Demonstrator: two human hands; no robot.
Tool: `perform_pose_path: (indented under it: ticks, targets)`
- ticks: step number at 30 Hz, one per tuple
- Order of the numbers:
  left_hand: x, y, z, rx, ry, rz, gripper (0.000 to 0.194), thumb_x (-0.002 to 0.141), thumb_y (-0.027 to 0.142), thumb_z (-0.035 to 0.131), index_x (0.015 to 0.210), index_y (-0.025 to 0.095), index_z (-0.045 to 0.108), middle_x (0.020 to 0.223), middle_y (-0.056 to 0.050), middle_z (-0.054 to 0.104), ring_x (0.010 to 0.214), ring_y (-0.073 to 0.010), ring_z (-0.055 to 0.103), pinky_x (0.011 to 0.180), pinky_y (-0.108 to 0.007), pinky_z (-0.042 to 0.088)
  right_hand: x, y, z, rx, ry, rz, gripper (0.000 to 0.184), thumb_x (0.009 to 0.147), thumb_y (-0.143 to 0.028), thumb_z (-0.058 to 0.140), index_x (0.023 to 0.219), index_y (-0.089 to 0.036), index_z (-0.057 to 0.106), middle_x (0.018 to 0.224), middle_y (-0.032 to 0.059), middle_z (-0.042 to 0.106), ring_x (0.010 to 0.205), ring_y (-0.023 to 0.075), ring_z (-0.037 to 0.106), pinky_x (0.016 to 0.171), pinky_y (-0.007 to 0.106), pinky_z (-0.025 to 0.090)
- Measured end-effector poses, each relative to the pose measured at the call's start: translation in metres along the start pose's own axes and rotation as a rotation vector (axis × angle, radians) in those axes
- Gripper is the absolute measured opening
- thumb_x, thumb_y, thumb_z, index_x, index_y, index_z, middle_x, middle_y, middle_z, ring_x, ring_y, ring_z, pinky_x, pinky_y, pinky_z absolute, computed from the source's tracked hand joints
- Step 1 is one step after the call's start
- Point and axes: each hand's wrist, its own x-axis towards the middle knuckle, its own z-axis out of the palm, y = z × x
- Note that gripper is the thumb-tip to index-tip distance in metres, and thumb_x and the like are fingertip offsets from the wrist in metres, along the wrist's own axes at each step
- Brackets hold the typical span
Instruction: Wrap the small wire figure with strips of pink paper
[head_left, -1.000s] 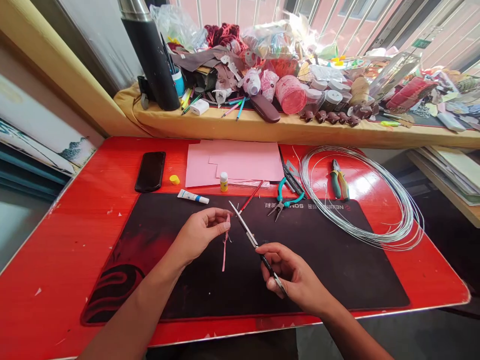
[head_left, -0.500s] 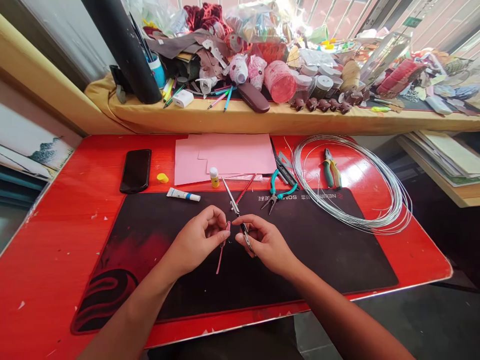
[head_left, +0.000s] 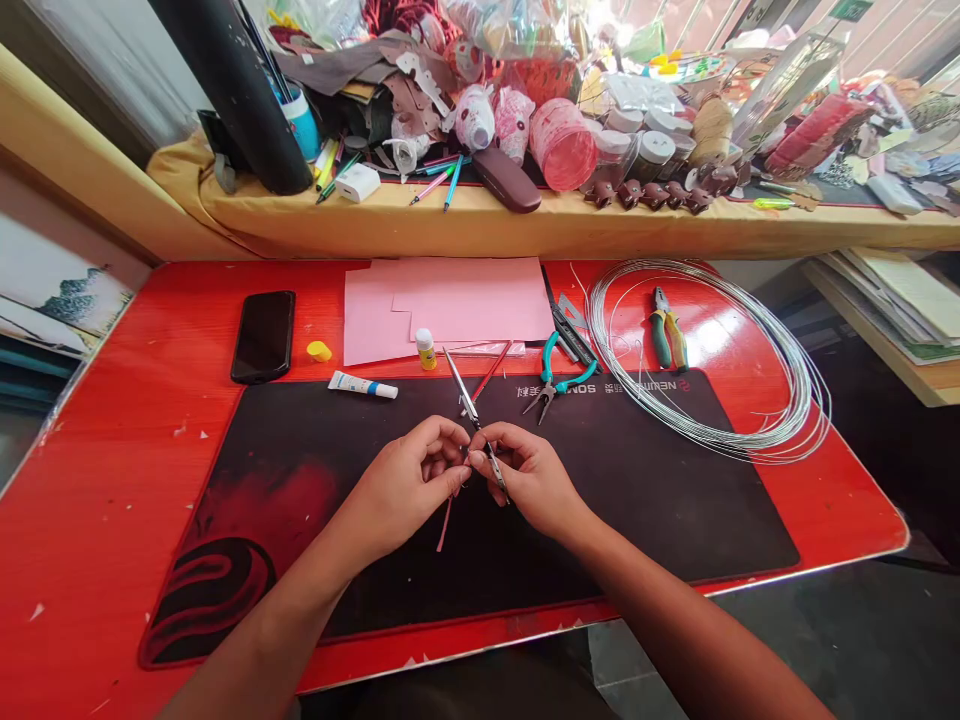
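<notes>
My left hand (head_left: 409, 487) pinches a thin pink paper strip (head_left: 445, 522) that hangs down over the black desk mat (head_left: 660, 500). My right hand (head_left: 529, 475) is closed round long metal tweezers (head_left: 469, 400), whose points stick up and away from me. The fingertips of both hands meet at the top of the strip, above the middle of the mat.
Beyond my hands lie a glue tube (head_left: 362, 385), a small glue bottle (head_left: 425, 349), pink paper sheets (head_left: 450, 305), teal pliers (head_left: 559, 375), a wire coil (head_left: 712, 350) with green-yellow pliers (head_left: 666, 338), and a black phone (head_left: 263, 335). A cluttered shelf (head_left: 525, 225) runs along the back.
My right hand with the tweezers has moved left and forward to meet my left hand at the strip's top. The view has tilted down a little.
</notes>
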Motion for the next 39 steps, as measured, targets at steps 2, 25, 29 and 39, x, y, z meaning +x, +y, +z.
perform_pose_path:
  ticks: [2, 25, 29, 39]
  targets:
    - [0.002, -0.004, 0.001, -0.055, -0.006, -0.038, 0.023, 0.085, 0.031, 0.070, 0.106, 0.022, 0.069, 0.090, -0.002, 0.074, 0.078, -0.0183, 0.066, 0.071, -0.029, 0.052, 0.000, 0.001, 0.000, 0.023, 0.000, 0.002, 0.040, 0.086, -0.057, 0.081, 0.091, -0.019, 0.069, 0.061, -0.0064, 0.052, 0.045, 0.0084, 0.045, 0.045, 0.022, 0.033]
    - [0.017, -0.010, -0.028, 0.045, 0.159, -0.103, 0.026, 0.078, 0.045, 0.076, 0.085, 0.021, 0.079, 0.076, -0.003, 0.075, 0.067, -0.0200, 0.066, 0.063, -0.030, 0.049, -0.032, 0.005, -0.026, -0.011, -0.154, 0.068, 0.045, 0.090, -0.047, 0.079, 0.126, -0.024, 0.063, 0.084, -0.0031, 0.053, 0.058, 0.0090, 0.045, 0.051, 0.022, 0.038]
    - [0.021, -0.010, -0.044, 0.072, 0.169, -0.104, 0.023, 0.077, 0.043, 0.077, 0.084, 0.021, 0.079, 0.072, -0.002, 0.074, 0.066, -0.0199, 0.066, 0.062, -0.030, 0.049, -0.049, 0.004, -0.039, -0.235, -0.202, 0.044, 0.041, 0.090, -0.039, 0.078, 0.126, -0.024, 0.067, 0.082, -0.0022, 0.051, 0.071, 0.0143, 0.046, 0.064, 0.026, 0.040]
    - [0.027, -0.013, -0.057, 0.071, 0.162, -0.092, 0.020, 0.076, 0.041, 0.078, 0.080, 0.022, 0.077, 0.074, -0.003, 0.076, 0.069, -0.0212, 0.069, 0.064, -0.031, 0.051, -0.068, 0.002, -0.045, -0.504, -0.247, -0.032, 0.040, 0.087, -0.035, 0.080, 0.126, -0.028, 0.071, 0.082, -0.0013, 0.057, 0.071, 0.0173, 0.048, 0.065, 0.029, 0.039]
